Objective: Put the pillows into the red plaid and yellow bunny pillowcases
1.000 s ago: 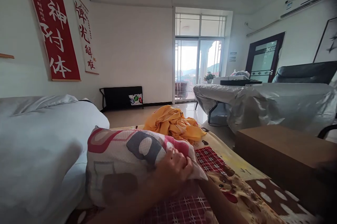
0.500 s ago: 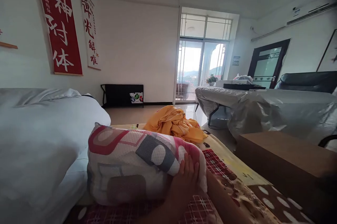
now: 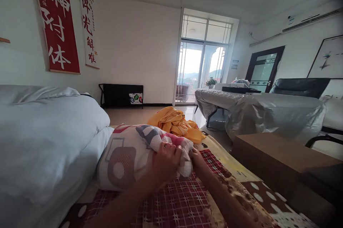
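I am gripping the patterned pillow (image 3: 128, 156) at its near end, my left hand (image 3: 167, 162) with its fingers (image 3: 171, 148) clamped on bunched fabric, my right hand (image 3: 197, 158) pinching the same corner just beside it. The pillow is lying on the checked bedspread (image 3: 182, 206), touching the white duvet (image 3: 45, 138). An orange cloth (image 3: 175, 122) is heaped just behind it.

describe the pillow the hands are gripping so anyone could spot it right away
On the patterned bedspread, between the white duvet and the yellow cloth, lies the pillow. Both hands, left and right, pinch its end. Only it bears red, grey and pink blocks.
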Action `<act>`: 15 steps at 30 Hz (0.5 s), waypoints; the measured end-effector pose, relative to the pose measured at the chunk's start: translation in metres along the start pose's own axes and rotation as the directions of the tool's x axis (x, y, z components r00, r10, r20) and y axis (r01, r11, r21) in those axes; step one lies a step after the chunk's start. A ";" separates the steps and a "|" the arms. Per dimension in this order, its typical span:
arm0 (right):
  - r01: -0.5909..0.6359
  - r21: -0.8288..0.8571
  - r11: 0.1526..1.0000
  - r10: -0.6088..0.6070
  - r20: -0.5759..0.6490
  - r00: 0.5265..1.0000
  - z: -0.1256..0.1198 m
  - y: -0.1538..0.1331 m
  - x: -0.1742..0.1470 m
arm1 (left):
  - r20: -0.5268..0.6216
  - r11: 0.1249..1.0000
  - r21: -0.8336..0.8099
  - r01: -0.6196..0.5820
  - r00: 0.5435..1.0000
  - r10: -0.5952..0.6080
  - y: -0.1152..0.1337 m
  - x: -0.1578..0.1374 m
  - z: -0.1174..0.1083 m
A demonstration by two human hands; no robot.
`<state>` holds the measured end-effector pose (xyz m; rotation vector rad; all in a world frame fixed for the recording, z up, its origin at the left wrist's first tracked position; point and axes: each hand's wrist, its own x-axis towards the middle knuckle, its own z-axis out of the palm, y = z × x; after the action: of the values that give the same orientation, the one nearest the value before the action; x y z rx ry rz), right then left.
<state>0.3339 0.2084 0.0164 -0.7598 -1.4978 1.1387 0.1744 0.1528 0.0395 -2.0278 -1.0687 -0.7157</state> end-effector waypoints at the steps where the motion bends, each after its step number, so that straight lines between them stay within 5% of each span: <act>1: -0.031 0.042 0.999 0.028 0.056 0.998 -0.005 -0.005 0.000 | -0.028 0.997 -0.035 0.062 0.998 -0.063 -0.010 0.003 -0.005; 4: -0.015 -0.017 1.000 0.018 0.198 0.980 -0.019 -0.024 -0.010 | -0.108 0.975 -0.097 0.200 0.972 -0.210 -0.036 0.009 -0.013; 6: 0.159 -0.283 0.946 -0.109 0.184 0.977 -0.018 -0.039 -0.019 | -0.139 0.959 -0.130 0.252 0.953 -0.269 -0.046 0.011 -0.014; 9: 0.413 -0.689 0.595 -0.330 0.259 0.908 0.004 -0.060 -0.023 | -0.174 0.941 -0.189 0.282 0.933 -0.315 -0.048 0.011 -0.012; 11: 0.507 -0.783 0.362 -0.382 0.371 0.846 0.025 -0.069 -0.017 | -0.184 0.932 -0.226 0.285 0.927 -0.328 -0.045 0.009 -0.011; 13: 0.562 -0.788 0.251 -0.379 0.455 0.806 0.044 -0.073 -0.007 | -0.187 0.919 -0.261 0.296 0.918 -0.349 -0.045 0.004 -0.011; 15: 0.591 -0.773 0.231 -0.360 0.496 0.790 0.056 -0.071 0.004 | -0.179 0.905 -0.294 0.306 0.913 -0.367 -0.048 -0.004 -0.013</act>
<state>0.2860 0.1731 0.0853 -0.7615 -2.3633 -0.2509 0.1290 0.1594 0.0604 -1.9258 -1.2556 -1.3020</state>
